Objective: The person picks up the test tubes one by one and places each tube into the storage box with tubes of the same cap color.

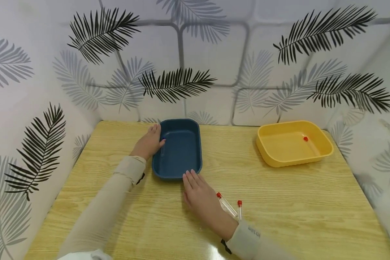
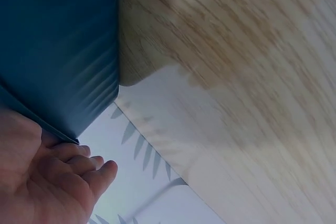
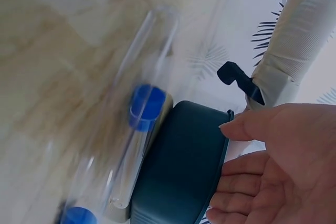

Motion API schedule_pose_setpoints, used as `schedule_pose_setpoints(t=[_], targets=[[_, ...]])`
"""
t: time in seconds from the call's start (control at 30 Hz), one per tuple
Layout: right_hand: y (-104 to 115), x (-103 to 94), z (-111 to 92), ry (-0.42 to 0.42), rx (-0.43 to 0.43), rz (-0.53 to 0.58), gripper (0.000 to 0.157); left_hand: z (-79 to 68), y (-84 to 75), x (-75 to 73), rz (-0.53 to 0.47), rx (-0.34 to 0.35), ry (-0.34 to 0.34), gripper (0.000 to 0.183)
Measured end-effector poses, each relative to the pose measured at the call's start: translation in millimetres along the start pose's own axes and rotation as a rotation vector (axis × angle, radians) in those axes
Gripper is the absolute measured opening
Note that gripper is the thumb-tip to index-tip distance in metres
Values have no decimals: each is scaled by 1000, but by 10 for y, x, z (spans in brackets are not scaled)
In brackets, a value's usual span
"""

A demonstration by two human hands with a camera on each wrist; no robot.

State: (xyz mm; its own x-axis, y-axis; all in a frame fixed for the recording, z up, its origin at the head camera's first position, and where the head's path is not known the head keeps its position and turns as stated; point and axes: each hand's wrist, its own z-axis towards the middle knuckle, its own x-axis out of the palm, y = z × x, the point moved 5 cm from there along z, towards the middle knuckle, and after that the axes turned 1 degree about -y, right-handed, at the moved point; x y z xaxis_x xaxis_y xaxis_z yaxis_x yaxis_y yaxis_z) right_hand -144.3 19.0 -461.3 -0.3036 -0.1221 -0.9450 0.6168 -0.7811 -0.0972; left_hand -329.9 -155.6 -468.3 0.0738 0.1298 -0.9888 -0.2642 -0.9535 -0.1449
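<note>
A dark blue tray (image 1: pixel 182 155) rests on the wooden table. My left hand (image 1: pixel 150 142) holds its left rim, thumb over the inner side and fingers along the outside. In the left wrist view, those fingers (image 2: pixel 79 169) curl beside the rim. At the tray's front right corner, my right hand (image 1: pixel 201 198) touches the rim with its fingers extended together. A clear tube (image 1: pixel 163 150) with a blue cap lies inside the tray, partly covered by my left thumb. In the right wrist view, a blue-capped tube (image 3: pixel 147 106) lies beside the tray wall.
Two clear tubes with red caps, one tube (image 1: pixel 227 205) and another tube (image 1: pixel 239 209), lie beside my right wrist. A yellow tray (image 1: pixel 263 148) stands at the back right with a red-capped tube (image 1: pixel 307 140) inside. A leaf-patterned wall (image 1: pixel 211 104) borders the table's back.
</note>
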Motion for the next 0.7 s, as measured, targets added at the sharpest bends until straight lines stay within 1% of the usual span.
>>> schedule_pose_setpoints(t=[0.33, 0.47, 0.6, 0.7], targets=[[40, -10, -67, 25, 26, -36, 51, 14, -80, 44, -20, -1, 1, 68], [50, -18, -81, 27, 32, -27, 52, 7, -111, 43, -17, 5, -3, 68], [53, -38, -85, 29, 37, -12, 52, 6, -138, 37, -4, 7, -22, 67], [52, -47, -91, 43, 41, -5, 52, 3, -154, 47, 2, 10, -31, 67]])
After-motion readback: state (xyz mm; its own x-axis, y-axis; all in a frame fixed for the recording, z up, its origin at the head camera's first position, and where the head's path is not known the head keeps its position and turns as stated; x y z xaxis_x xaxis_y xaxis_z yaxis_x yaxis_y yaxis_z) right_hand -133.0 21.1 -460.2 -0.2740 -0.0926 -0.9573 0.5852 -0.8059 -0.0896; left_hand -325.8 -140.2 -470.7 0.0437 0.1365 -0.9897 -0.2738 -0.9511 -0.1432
